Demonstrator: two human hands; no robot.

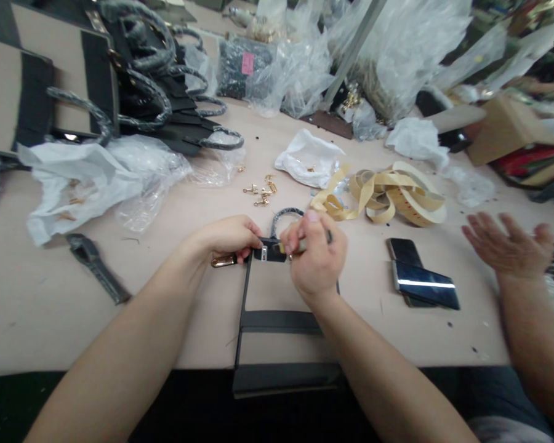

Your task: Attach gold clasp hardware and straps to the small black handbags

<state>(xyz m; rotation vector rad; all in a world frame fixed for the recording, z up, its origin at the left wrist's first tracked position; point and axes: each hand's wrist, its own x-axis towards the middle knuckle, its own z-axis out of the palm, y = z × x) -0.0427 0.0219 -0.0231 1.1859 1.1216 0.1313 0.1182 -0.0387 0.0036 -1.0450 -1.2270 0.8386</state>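
Note:
A beige and black bag panel (277, 286) lies at the table's front edge, its lower end past the edge. At its top are a black strap with a silver metal plate (264, 253) and a wrapped handle (286, 213). My left hand (235, 239) pinches the strap's left end, with a gold-coloured metal piece (223, 261) just below the fingers. My right hand (316, 252) is closed around a slim tool (300, 246), whose tip is over the strap right of the plate.
Gold hardware (263, 195) lies beyond the panel, beside tan tape (388, 194). Two phones (420, 277) are at the right, near another person's open hand (512, 246). A black strap piece (96, 267) lies left. Stacked bags (69, 80) and plastic wrapping stand behind.

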